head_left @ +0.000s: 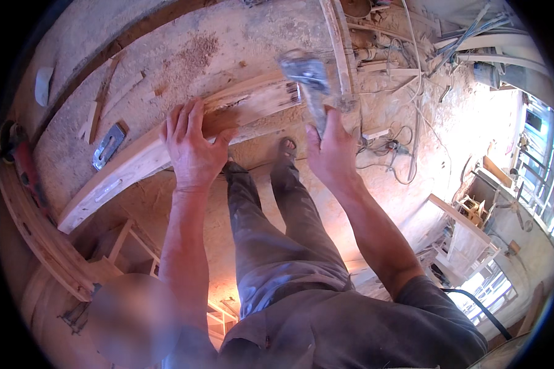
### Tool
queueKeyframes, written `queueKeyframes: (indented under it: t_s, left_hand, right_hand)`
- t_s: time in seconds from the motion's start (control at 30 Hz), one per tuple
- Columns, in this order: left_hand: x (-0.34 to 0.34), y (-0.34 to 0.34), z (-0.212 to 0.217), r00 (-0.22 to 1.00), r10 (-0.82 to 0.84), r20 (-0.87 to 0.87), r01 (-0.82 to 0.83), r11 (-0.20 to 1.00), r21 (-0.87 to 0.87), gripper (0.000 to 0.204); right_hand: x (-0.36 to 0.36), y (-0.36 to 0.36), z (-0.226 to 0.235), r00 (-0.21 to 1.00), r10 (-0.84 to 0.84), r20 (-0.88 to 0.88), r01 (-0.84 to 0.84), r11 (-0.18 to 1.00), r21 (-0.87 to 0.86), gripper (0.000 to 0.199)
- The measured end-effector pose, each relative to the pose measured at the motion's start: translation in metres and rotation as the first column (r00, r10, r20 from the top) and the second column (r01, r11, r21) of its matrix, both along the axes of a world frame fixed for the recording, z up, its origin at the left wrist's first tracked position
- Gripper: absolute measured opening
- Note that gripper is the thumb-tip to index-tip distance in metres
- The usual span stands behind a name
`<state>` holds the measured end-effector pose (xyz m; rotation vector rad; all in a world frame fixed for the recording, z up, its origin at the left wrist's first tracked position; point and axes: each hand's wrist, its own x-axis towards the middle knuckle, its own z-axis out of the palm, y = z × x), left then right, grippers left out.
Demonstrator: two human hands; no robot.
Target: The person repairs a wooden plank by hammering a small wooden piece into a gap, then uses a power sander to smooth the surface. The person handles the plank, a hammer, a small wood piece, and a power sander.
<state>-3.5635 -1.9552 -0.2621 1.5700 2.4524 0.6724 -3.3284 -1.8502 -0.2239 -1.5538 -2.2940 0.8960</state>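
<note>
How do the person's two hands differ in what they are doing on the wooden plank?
The left hand lies flat and open, fingers spread, pressing on the wooden plank; the right hand is closed around the handle of a metal tool. The left hand looks sharp, while the tool above the right hand is motion-blurred. Both are bare and work at the same plank.

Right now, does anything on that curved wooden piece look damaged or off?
Yes. The curved wooden piece has a dark, ragged split in its top face, just right of the left hand pressing on it. The right hand holds a blurred metal tool near that end. Sawdust litters the bench.
</note>
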Motion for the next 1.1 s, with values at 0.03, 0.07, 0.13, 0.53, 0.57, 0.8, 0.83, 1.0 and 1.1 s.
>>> queueKeyframes:
  t_s: [0.03, 0.07, 0.13, 0.53, 0.57, 0.8, 0.83, 1.0, 1.1]
  left_hand:
    - [0.0, -0.001, 0.0, 1.0, 0.0, -0.001, 0.0, 1.0, 0.006, 0.082]
    - [0.0, -0.002, 0.001, 1.0, -0.001, -0.002, 0.001, 1.0, 0.012, 0.082]
    - [0.001, -0.001, 0.002, 1.0, -0.002, 0.003, 0.002, 1.0, 0.022, 0.078]
    - [-0.002, -0.004, -0.003, 1.0, -0.01, -0.015, 0.01, 1.0, 0.002, 0.079]
    - [-0.003, -0.004, -0.004, 1.0, -0.013, -0.026, 0.014, 1.0, 0.013, 0.078]
    - [0.0, -0.002, 0.001, 1.0, -0.003, -0.014, 0.003, 0.999, 0.045, 0.074]
    - [0.0, -0.003, 0.0, 1.0, -0.002, -0.019, 0.003, 0.999, 0.035, 0.075]
    - [0.002, -0.003, 0.001, 1.0, 0.001, -0.017, -0.001, 0.999, 0.051, 0.075]
    - [0.002, -0.003, -0.001, 1.0, 0.004, -0.03, -0.002, 0.998, 0.059, 0.075]
  right_hand:
    - [-0.003, 0.002, 0.001, 0.998, 0.026, 0.061, -0.024, 0.999, -0.036, 0.04]
    - [-0.005, 0.003, 0.002, 0.991, 0.054, 0.121, -0.045, 0.996, -0.074, 0.04]
    - [-0.005, 0.005, 0.002, 0.992, 0.034, 0.121, -0.019, 0.993, -0.12, 0.04]
    - [-0.003, 0.005, 0.008, 0.994, 0.031, 0.106, -0.022, 0.996, -0.083, 0.041]
    - [-0.002, 0.003, 0.009, 0.997, 0.011, 0.071, -0.005, 0.997, -0.08, 0.04]
    - [-0.002, 0.006, 0.009, 0.982, 0.086, 0.166, -0.072, 0.994, -0.088, 0.041]
    - [-0.001, 0.008, 0.012, 0.982, 0.09, 0.163, -0.073, 0.991, -0.11, 0.042]
    - [0.002, 0.001, 0.017, 0.999, 0.041, 0.017, -0.041, 0.999, 0.026, 0.039]
    - [-0.001, 0.006, 0.016, 0.992, 0.053, 0.115, -0.051, 0.998, -0.025, 0.039]
